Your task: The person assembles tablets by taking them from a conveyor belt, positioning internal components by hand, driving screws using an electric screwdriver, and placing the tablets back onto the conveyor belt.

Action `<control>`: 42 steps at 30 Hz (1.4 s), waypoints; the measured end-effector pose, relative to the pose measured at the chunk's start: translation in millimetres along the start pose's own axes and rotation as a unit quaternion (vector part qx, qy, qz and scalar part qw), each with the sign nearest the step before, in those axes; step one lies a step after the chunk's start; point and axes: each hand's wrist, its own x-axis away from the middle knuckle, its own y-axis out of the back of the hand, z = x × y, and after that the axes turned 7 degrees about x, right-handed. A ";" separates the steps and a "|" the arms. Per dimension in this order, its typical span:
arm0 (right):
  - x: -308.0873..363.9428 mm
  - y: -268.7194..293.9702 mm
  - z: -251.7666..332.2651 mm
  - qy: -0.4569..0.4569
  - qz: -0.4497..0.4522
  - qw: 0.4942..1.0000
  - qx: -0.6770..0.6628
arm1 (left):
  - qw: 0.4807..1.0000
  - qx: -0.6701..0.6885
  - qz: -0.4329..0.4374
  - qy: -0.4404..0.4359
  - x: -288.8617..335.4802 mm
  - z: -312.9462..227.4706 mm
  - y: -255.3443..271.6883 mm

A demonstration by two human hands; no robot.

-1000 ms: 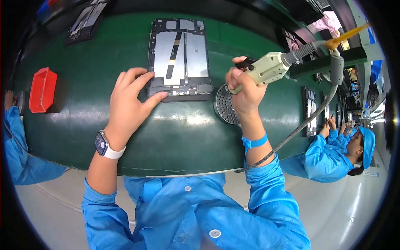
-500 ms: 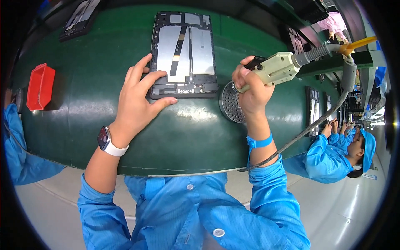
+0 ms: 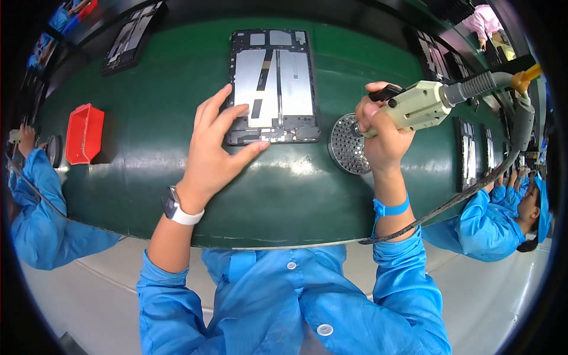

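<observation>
An opened tablet lies on the green bench in front of me, its silver inner plate and dark ribbon strips exposed. My left hand rests at its lower left corner with fingers spread; the fingertips touch the left edge and the thumb lies by the bottom edge. In my right hand is a pale electric screwdriver with a black lever, held tilted with its cable end up to the right. Its tip end is over a round metal dish full of holes, just right of the tablet; my fingers partly hide the tip.
A red plastic bin stands at the left. More opened tablets lie at the far left and along the right. The screwdriver's grey cable loops down past my right forearm. Co-workers in blue sit on both sides.
The whole view has shifted, so the bench and both hands appear further right. My left hand stays on the tablet, and the screwdriver stays over the metal dish.
</observation>
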 end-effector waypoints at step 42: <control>11.8 -48.0 -0.4 0.002 0.051 0.998 -0.034 | 0.977 -0.011 0.061 -0.204 -2.4 -6.8 -57.7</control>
